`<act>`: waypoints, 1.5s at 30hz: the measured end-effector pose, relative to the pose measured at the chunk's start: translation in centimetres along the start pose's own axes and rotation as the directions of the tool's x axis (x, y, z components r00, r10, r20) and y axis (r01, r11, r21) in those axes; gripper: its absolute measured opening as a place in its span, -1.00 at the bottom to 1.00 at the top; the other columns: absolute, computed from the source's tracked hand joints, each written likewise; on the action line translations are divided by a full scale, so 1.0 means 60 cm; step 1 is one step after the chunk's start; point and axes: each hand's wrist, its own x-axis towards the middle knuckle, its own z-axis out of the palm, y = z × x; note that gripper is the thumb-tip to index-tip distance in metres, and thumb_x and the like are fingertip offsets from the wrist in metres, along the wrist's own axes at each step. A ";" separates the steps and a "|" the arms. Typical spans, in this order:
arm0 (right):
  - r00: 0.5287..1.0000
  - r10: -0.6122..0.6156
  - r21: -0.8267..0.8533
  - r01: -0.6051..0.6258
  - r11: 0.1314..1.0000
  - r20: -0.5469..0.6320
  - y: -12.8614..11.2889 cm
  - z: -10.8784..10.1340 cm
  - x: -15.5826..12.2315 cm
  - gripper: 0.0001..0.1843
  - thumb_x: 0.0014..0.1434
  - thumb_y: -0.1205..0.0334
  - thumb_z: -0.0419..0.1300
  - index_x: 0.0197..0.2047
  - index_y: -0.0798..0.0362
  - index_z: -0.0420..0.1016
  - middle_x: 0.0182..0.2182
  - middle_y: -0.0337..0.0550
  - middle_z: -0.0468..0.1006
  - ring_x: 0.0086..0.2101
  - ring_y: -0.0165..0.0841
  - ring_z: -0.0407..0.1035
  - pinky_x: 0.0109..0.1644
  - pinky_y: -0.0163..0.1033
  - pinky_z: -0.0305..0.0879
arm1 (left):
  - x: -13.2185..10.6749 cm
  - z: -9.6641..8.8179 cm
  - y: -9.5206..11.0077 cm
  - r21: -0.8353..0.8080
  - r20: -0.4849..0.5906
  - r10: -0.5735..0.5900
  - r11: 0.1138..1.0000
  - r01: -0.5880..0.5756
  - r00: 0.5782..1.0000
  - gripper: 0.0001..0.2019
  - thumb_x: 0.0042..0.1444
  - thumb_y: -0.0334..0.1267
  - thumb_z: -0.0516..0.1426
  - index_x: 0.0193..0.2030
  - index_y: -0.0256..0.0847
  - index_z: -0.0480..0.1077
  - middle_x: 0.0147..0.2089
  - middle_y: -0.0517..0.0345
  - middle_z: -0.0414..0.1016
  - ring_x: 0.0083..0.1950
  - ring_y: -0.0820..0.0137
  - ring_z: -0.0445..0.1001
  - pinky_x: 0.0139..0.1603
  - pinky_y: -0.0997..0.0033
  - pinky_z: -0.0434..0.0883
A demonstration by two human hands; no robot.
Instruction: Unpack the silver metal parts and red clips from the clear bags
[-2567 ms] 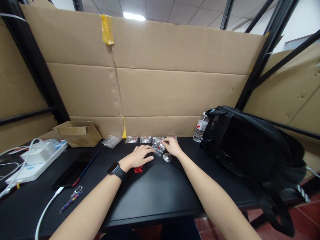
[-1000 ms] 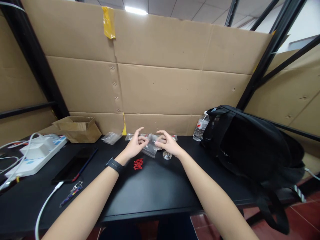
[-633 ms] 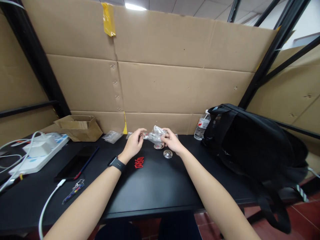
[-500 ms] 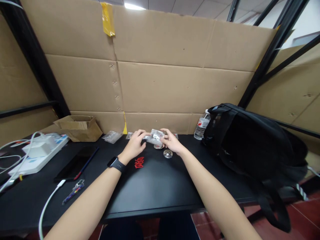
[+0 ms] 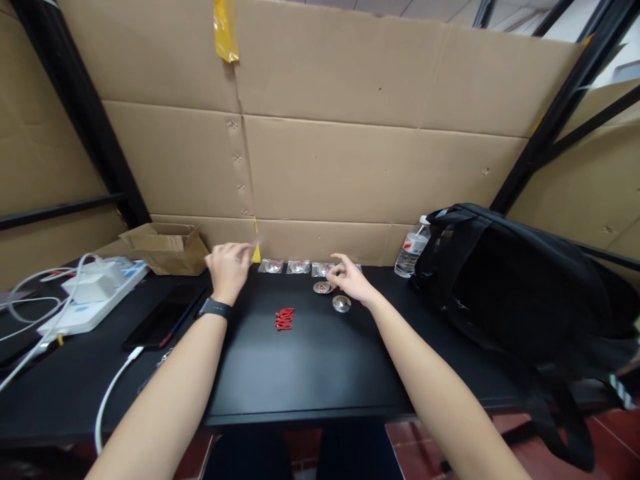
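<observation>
My left hand (image 5: 229,270) is raised at the back left of the desk, its fingers closed on a clear plastic bag (image 5: 254,246) blurred by motion. Close to the metal discs, my right hand (image 5: 351,278) has its fingers parted and curved, with nothing visible in them. Just under its fingertips lies a silver disc with a red mark (image 5: 321,287); whether they touch it I cannot tell. A second shiny domed disc (image 5: 342,304) rests below that hand. Along the cardboard wall, several bagged discs (image 5: 299,267) form a row, partly hidden by my right hand.
Small red pieces (image 5: 285,319) lie mid-desk. On the left are a brown paper container (image 5: 170,250), a white power strip (image 5: 90,307) and a dark phone (image 5: 159,319) with its cable. A water bottle (image 5: 413,247) and black backpack (image 5: 515,307) stand right.
My left hand has moved left, taking the clear bag that was between both hands. My right hand has let go of it and stays near the discs. The bagged row now shows.
</observation>
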 end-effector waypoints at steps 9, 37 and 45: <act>0.975 -0.197 -0.574 0.219 0.789 0.102 0.013 0.009 -0.010 -0.56 0.08 0.27 0.32 0.06 0.01 0.46 0.02 -0.02 0.53 0.02 -0.14 0.37 0.14 -0.02 0.21 | -0.001 0.027 -0.096 0.257 0.231 -0.305 0.935 0.244 0.924 -0.58 0.30 -0.01 -0.05 -0.07 -0.14 0.58 0.07 -0.22 0.54 0.13 -0.15 0.33 0.06 -0.15 0.20; 0.996 -0.078 0.088 0.082 0.993 -0.052 -0.031 0.057 -0.011 -0.54 0.05 0.11 0.38 0.02 -0.04 0.41 -0.04 -0.06 0.55 -0.02 -0.21 0.44 -0.25 -0.23 0.48 | -0.059 0.042 0.140 -0.600 0.300 0.486 0.765 -0.233 0.821 -0.72 0.28 -0.14 0.14 0.06 -0.16 0.47 0.07 0.03 0.57 0.04 0.25 0.51 0.14 0.23 0.40; 0.991 -0.125 0.169 0.114 0.979 0.054 -0.032 0.066 -0.014 -0.45 -0.05 0.10 0.48 -0.01 0.01 0.43 -0.15 -0.11 0.57 -0.19 -0.32 0.52 0.01 -0.13 0.46 | -0.060 0.038 0.145 -0.604 0.253 0.490 0.754 -0.259 0.834 -0.91 0.21 -0.31 0.15 -0.20 -0.20 0.49 -0.17 0.10 0.58 -0.16 0.34 0.51 -0.05 0.34 0.40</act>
